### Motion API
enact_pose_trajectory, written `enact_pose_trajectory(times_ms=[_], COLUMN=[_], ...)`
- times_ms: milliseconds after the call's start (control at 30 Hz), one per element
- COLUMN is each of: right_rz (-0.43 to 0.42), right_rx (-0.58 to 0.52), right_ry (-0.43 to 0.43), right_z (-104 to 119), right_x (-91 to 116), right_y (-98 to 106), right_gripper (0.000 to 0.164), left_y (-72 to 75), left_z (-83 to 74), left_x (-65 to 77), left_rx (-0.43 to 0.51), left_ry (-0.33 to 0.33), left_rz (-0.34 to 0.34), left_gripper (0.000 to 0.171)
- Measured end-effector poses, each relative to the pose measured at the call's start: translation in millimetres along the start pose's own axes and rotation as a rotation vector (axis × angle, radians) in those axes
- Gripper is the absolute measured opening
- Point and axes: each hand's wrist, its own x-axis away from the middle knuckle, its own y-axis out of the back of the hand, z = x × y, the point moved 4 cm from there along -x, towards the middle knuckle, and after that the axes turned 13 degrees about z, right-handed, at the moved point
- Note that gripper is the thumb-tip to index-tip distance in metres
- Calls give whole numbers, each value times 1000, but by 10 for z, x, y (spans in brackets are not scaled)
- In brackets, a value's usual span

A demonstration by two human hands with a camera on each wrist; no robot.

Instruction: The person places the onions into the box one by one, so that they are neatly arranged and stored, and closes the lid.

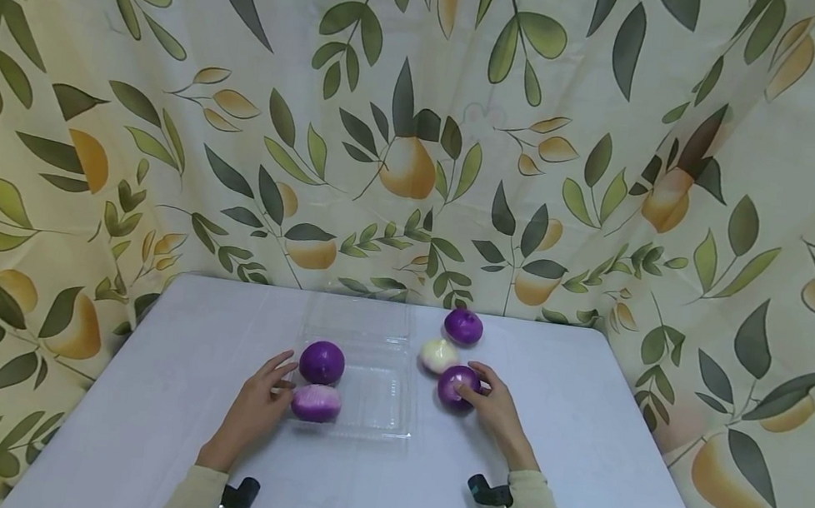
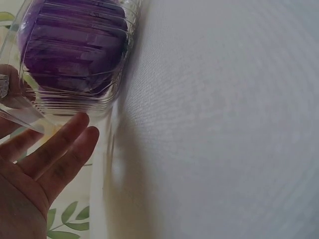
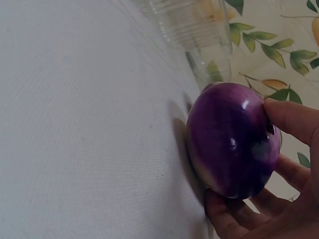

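My right hand [image 1: 501, 415] grips a purple onion [image 1: 451, 383] at the right of the clear plastic container [image 1: 379, 397]. In the right wrist view the thumb lies on one side of that onion [image 3: 227, 139], with fingers round its lower side. My left hand [image 1: 255, 413] holds the container's left edge; through the plastic wall [image 2: 75, 102] a finger shows on the far side of the rim. Two onions sit in the container's left part: a dark purple onion [image 1: 322, 359] behind a paler pinkish-purple onion [image 1: 316, 404].
A white onion [image 1: 437, 356] lies just behind the gripped one. Another purple onion [image 1: 463, 326] is near the table's back edge. The container's clear lid [image 1: 358, 320] stands open toward the back. A leaf-patterned curtain [image 1: 395, 227] hangs behind the white table [image 1: 532, 352].
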Motion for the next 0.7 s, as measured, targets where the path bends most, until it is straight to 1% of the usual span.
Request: enact_pose_trajectory(times_ms=[267,400,533,700], right_rz=[-9,-13,-19,-23], right_rx=[14,-2,-27,-45], right_ry=[3,8,39,69], right_z=[23,43,120,254], right_x=[39,61,114,180], right_y=[9,42,88,133], right_gripper=[59,61,60,61], left_y=[-8,-3,3,4], left_z=[3,3,0,-5], left_x=[4,3,0,3], left_rx=[-12,-9,-4,1], left_ry=[3,-7,-26,-26], left_rz=[6,3,-3,-2], left_gripper=[45,44,44,44])
